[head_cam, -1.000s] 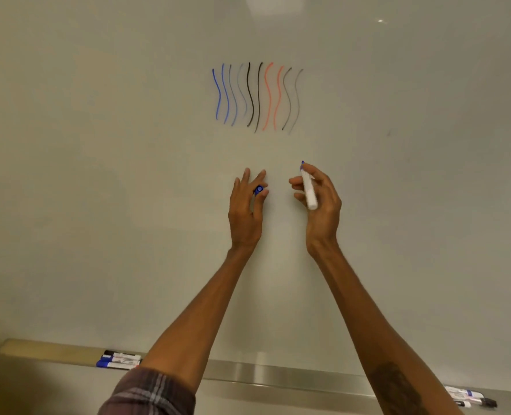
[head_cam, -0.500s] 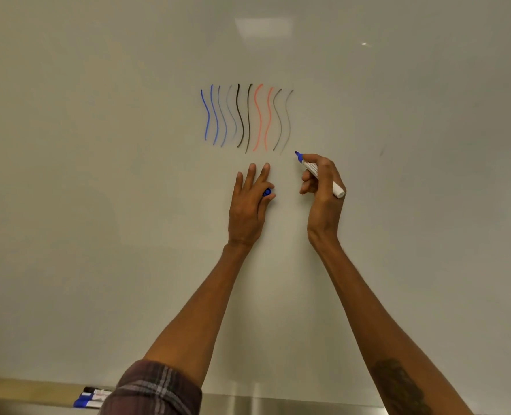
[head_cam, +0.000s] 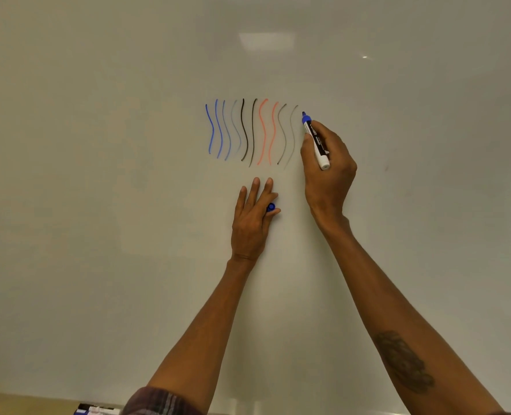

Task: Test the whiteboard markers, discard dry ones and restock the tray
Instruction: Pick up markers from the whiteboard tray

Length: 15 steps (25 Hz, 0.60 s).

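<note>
The right hand [head_cam: 327, 172] grasps an uncapped blue marker [head_cam: 316, 141], fingers and thumb curled round the barrel, tip aimed toward 11 o'clock. The tip sits just at 3 o'clock of the lines [head_cam: 251, 131], level with their tops; whether it touches the board [head_cam: 98, 175] I cannot tell. The left hand [head_cam: 252, 220] lies at 6 o'clock of the lines, 3 fingers straight along the board, with the blue cap [head_cam: 271, 207] pinched at the thumb side.

10 wavy lines stand in a row: 4 blue, 2 of them pale, then 2 black, 2 red and 2 thin grey ones. They seem to go in pairs, so this looks like the start of the next test.

To do it well, the tip should land on bare board at 3 o'clock of the last grey line, well clear of it, so the new mark reads alone. Draw toward 6 o'clock with light, even pressure and at a steady pace; a hard push can force ink from a dry tip and hide the fault. Make it as long as its neighbours, then draw a 2nd. Judge by colour strength against the 2 strong blue lines. Keep the cap in the left hand for quick recapping.

The tray [head_cam: 23, 399] shows only at the 7 o'clock edge, with a few markers [head_cam: 98, 410] lying on it.
</note>
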{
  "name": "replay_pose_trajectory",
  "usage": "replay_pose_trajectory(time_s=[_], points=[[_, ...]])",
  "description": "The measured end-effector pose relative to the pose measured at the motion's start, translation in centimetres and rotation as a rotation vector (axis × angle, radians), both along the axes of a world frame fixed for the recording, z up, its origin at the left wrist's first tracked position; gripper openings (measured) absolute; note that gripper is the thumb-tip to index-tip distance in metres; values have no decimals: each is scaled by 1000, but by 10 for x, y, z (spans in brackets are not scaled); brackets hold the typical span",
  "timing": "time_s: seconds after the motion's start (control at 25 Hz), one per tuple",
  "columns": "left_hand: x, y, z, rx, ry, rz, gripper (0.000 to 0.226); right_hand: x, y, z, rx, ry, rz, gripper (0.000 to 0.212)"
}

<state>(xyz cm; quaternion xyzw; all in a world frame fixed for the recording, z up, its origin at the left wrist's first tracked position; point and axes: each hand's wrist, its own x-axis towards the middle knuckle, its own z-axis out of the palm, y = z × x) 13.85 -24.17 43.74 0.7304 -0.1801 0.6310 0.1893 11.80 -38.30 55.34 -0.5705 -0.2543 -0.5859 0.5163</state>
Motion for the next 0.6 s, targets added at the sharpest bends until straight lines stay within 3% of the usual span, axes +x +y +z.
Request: replay_pose_trajectory(time_s=[0.28, 0.52, 0.6], points=[[1, 1, 0, 37, -48, 19, 41, 1, -1, 3, -112, -36, -158, 34], [-1, 0, 1, 10, -11, -23, 40, -16, 1, -58, -111, 25, -349, 22], [-1, 0, 1, -9, 11, -42, 40, -21, 2, -66, -113, 64, -297, 21]])
